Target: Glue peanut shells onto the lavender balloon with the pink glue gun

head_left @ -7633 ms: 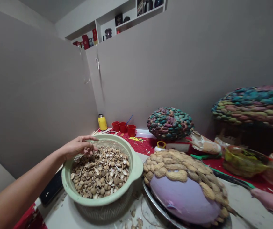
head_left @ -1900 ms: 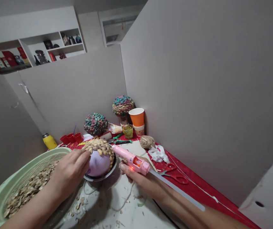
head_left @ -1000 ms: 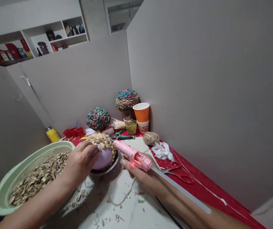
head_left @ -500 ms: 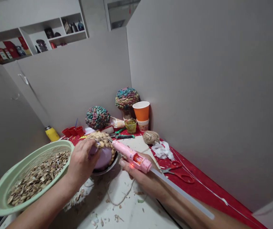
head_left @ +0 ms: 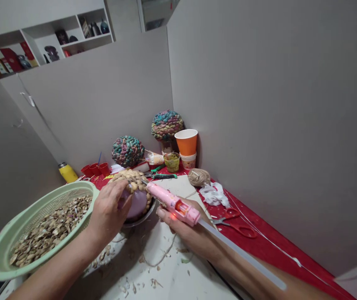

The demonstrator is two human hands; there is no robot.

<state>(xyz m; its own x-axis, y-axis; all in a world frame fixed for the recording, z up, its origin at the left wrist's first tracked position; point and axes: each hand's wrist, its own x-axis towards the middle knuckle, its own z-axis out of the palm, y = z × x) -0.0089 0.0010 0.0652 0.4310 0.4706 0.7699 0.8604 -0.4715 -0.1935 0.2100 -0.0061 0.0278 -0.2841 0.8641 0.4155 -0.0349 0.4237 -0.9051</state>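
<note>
A smooth purple ball (head_left: 137, 203), perhaps a balloon, sits in a metal bowl (head_left: 142, 221), its top and right side covered with peanut shells (head_left: 133, 176). My left hand (head_left: 111, 210) is at the ball's left side, fingers curled closed against it; what lies between the fingertips is hidden. My right hand (head_left: 186, 229) is wrapped round a pink hot glue gun (head_left: 168, 199), with a red light glowing on it. The gun's nozzle points left, close to the shells on top. A long translucent glue stick (head_left: 243, 254) sticks out of its back end.
A green basket (head_left: 1, 250) of shells stands left. Behind are two coloured shell balls (head_left: 128, 151), an orange paper cup (head_left: 186, 143), pliers (head_left: 164, 176) and red cups (head_left: 95, 168). Twine (head_left: 198, 177), white tissue (head_left: 214, 194) and red scissors (head_left: 239, 229) lie right.
The view has shifted slightly. My left fingers have moved a little on the ball. The glue gun stays close to the shells in my right hand.
</note>
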